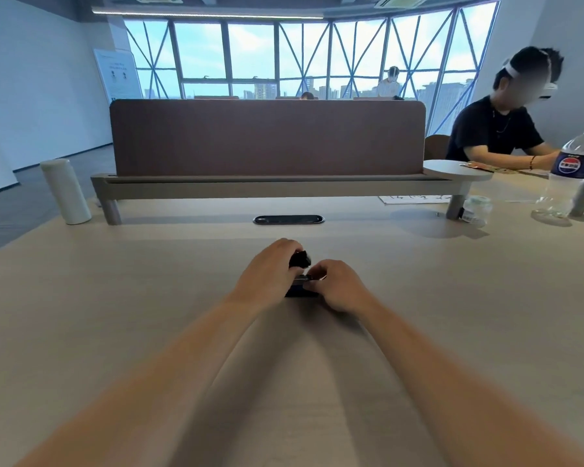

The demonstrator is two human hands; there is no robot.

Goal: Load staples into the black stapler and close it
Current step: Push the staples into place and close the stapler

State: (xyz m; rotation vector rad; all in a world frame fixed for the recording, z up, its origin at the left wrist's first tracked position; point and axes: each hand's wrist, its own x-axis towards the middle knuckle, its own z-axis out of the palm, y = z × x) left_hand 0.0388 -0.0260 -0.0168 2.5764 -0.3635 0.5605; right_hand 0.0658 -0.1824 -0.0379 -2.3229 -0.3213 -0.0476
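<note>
while both hands (267, 278) (338, 286) clutch the stapler (300, 259), bottles (567, 170) stand well apart.

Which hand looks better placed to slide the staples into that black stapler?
Probably the right hand: its fingertips pinch at the silvery part in the middle of the black stapler. The left hand wraps the raised black end, seemingly steadying it.

Both hands, left (269, 275) and right (337, 287), grip the opened black stapler (300, 261) on the table (115, 298).
</note>
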